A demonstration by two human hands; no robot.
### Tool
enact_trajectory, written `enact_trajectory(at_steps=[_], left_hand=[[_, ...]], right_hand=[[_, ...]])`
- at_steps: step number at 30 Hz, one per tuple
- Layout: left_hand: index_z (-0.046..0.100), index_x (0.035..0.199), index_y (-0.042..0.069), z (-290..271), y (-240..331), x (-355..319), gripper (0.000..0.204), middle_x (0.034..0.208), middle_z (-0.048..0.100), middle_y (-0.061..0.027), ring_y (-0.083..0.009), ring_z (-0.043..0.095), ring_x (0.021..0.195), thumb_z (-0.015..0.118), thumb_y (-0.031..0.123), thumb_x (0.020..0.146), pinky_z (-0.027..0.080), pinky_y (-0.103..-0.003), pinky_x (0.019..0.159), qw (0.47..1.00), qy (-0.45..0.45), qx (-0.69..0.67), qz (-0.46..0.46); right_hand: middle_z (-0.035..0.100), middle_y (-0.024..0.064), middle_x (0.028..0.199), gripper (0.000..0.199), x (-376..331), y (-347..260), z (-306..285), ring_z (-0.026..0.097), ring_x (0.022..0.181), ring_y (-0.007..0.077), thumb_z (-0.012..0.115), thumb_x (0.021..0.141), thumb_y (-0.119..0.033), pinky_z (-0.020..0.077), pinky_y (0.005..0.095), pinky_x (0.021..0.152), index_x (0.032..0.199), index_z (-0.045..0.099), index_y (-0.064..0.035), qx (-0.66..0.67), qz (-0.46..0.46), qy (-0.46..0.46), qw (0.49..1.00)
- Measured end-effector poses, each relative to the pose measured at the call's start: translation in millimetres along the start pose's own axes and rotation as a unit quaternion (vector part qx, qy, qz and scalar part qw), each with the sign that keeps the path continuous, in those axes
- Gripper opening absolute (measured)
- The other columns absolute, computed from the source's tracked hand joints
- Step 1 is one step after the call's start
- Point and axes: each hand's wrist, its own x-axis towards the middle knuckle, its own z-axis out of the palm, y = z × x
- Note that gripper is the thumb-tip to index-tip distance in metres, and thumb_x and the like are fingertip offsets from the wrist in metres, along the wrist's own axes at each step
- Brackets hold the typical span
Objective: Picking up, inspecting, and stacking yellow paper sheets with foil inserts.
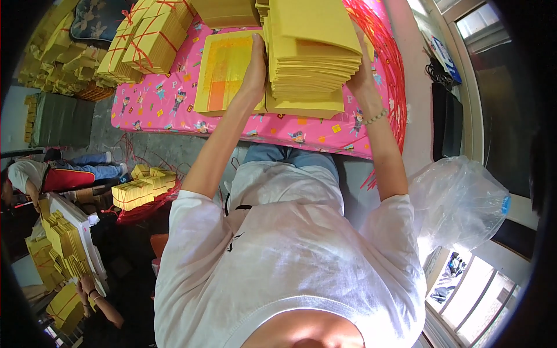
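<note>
Both palms press a tall stack of yellow paper point(313, 29) from its two sides, with loose layered edges facing me. My left hand point(256, 72) lies along its left side, fingers stretched away from me. My right hand point(363, 75) grips the right side, its fingers partly hidden behind the paper. Under the upper layers is a neater yellow block point(304, 105) resting on the pink patterned table cover point(156, 104). Close to my left hand lies another yellow stack point(223, 75) with a gold and orange face on top.
Bundles tied with red string point(154, 46) stand at the table's far left. Red strands point(397, 75) hang along the right edge. A clear plastic bag point(458, 197) is at my right. At lower left, other people handle yellow bundles point(64, 238) on a white table.
</note>
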Motion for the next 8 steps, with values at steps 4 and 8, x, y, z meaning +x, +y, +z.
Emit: enact_trajectory(at_steps=[4, 8], left_hand=[[0.026, 0.141, 0.008, -5, -25, 15, 0.083, 0.139, 0.036, -0.0102, -0.0212, 0.037, 0.127, 0.025, 0.071, 0.086, 0.033, -0.036, 0.103, 0.997, 0.030, -0.037, 0.062], [0.034, 0.138, 0.011, -1, -43, 27, 0.087, 0.133, 0.044, -0.0100, -0.0220, 0.046, 0.120, 0.028, 0.076, 0.081, 0.042, -0.038, 0.096, 0.993, 0.041, -0.086, 0.073]], right_hand=[[0.045, 0.0051, 0.133, 0.068, -7, 29, 1, 0.046, 0.118, 0.0173, 0.037, 0.090, -0.060, 0.0402, 0.0343, 0.098, 0.136, 0.037, -0.0096, 0.070, 0.087, 0.080, 0.990], [0.044, 0.0056, 0.135, 0.067, -21, 18, 11, 0.046, 0.118, 0.0174, 0.038, 0.090, -0.061, 0.0401, 0.0331, 0.099, 0.138, 0.034, -0.0143, 0.109, 0.098, 0.137, 0.980]])
